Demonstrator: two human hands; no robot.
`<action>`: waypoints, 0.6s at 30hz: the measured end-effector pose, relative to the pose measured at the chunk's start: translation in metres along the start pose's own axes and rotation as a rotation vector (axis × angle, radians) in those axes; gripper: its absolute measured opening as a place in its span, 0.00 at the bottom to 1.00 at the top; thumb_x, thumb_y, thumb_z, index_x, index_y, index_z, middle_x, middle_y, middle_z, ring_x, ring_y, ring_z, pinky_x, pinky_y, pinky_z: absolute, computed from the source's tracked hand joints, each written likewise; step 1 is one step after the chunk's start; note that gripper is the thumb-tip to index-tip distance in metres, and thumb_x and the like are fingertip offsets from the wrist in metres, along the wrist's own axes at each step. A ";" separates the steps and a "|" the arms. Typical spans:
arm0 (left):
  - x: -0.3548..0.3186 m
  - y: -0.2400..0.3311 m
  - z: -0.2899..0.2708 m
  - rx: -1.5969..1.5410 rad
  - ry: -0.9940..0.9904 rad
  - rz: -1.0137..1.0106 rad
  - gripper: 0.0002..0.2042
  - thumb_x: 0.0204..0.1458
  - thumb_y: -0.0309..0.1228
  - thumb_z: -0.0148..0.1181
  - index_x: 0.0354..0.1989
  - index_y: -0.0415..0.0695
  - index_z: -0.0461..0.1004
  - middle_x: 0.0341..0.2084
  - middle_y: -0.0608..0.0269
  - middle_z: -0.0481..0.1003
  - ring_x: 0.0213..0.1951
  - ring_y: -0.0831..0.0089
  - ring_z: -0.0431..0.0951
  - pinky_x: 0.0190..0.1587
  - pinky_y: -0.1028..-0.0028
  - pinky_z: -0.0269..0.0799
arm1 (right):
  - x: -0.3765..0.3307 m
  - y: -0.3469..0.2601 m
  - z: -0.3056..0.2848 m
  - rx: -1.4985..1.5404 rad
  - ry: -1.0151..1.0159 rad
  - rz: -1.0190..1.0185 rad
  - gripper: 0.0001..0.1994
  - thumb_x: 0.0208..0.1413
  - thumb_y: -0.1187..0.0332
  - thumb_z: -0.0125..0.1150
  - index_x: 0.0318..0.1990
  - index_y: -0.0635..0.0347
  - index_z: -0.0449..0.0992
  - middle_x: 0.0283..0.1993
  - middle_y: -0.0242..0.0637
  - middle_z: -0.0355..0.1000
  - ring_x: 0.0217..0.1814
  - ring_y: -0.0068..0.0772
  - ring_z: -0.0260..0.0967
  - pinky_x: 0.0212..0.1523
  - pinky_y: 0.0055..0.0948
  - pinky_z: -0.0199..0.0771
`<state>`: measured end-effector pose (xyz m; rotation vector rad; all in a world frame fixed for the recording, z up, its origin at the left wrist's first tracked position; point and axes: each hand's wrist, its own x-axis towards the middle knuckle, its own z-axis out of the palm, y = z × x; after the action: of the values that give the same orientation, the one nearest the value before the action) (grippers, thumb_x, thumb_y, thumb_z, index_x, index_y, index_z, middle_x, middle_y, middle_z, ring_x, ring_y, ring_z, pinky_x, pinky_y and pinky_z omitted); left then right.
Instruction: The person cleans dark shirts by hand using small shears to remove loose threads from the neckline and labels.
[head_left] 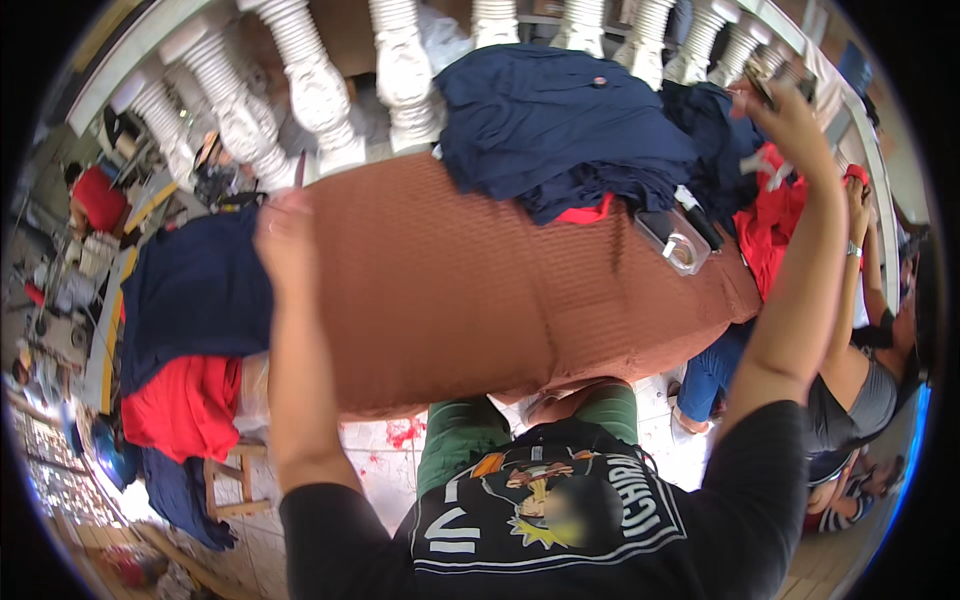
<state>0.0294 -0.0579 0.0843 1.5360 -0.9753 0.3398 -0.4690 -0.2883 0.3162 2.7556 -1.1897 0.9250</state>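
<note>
Head view, left to right: flat navy cloth (200, 285) lies at the table's left end above red cloth (185, 408). Left hand (284, 225) appears over or beside the navy cloth's right edge; a slim dark stick (301, 168) projects past blurred fingers, so pinch cannot be told. Brown cover (430, 300) spans mid-table. Beyond it sits a rumpled navy heap (560, 125), with a clear box (683, 250) just beside. Right hand (790, 115) is raised above a red bundle (775, 240); finger state cannot be told, blurred. Progress, judged: left cloth laid flat, heap left unsorted; finished share unclear.
</note>
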 end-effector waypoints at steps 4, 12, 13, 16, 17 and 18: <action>-0.156 0.053 0.086 -0.206 -0.546 0.076 0.04 0.53 0.24 0.59 0.36 0.44 0.78 0.42 0.55 0.78 0.49 0.62 0.77 0.54 0.63 0.70 | -0.048 0.066 0.097 0.410 -0.086 0.221 0.08 0.58 0.71 0.59 0.42 0.60 0.82 0.29 0.32 0.77 0.24 0.19 0.69 0.27 0.27 0.71; -0.084 0.072 0.173 -0.063 -0.418 0.159 0.11 0.55 0.26 0.58 0.45 0.38 0.77 0.47 0.49 0.77 0.51 0.54 0.77 0.55 0.63 0.71 | -0.024 0.017 0.222 0.468 -0.176 -0.053 0.08 0.54 0.69 0.62 0.39 0.61 0.82 0.39 0.44 0.80 0.43 0.46 0.78 0.45 0.36 0.76; -0.056 0.070 0.192 -0.083 -0.404 0.147 0.13 0.56 0.26 0.58 0.48 0.36 0.76 0.48 0.47 0.77 0.52 0.52 0.76 0.56 0.63 0.70 | -0.027 0.010 0.232 0.466 -0.182 -0.111 0.08 0.53 0.69 0.63 0.38 0.60 0.81 0.38 0.43 0.79 0.42 0.47 0.78 0.44 0.38 0.76; 0.001 0.044 0.242 0.194 -0.409 0.135 0.21 0.54 0.35 0.62 0.55 0.37 0.73 0.51 0.46 0.75 0.55 0.51 0.74 0.59 0.61 0.67 | -0.047 -0.004 0.252 0.554 -0.240 -0.217 0.09 0.51 0.69 0.64 0.39 0.61 0.81 0.38 0.46 0.78 0.42 0.50 0.76 0.44 0.41 0.75; 0.008 0.039 0.253 0.308 -0.473 0.068 0.23 0.52 0.37 0.63 0.55 0.38 0.73 0.52 0.46 0.75 0.56 0.52 0.74 0.59 0.60 0.67 | -0.054 -0.004 0.255 0.576 -0.265 -0.212 0.09 0.52 0.69 0.64 0.39 0.61 0.81 0.39 0.46 0.78 0.42 0.51 0.76 0.44 0.41 0.75; 0.015 0.033 0.260 0.426 -0.534 -0.001 0.25 0.51 0.39 0.65 0.55 0.39 0.73 0.52 0.47 0.75 0.56 0.52 0.74 0.59 0.60 0.67 | -0.060 -0.004 0.258 0.602 -0.289 -0.210 0.09 0.52 0.68 0.64 0.40 0.61 0.81 0.39 0.47 0.78 0.43 0.51 0.76 0.44 0.41 0.75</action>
<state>-0.0671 -0.3010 0.0567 2.0757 -1.3762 0.1382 -0.3653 -0.3034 0.0731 3.5014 -0.6915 1.0229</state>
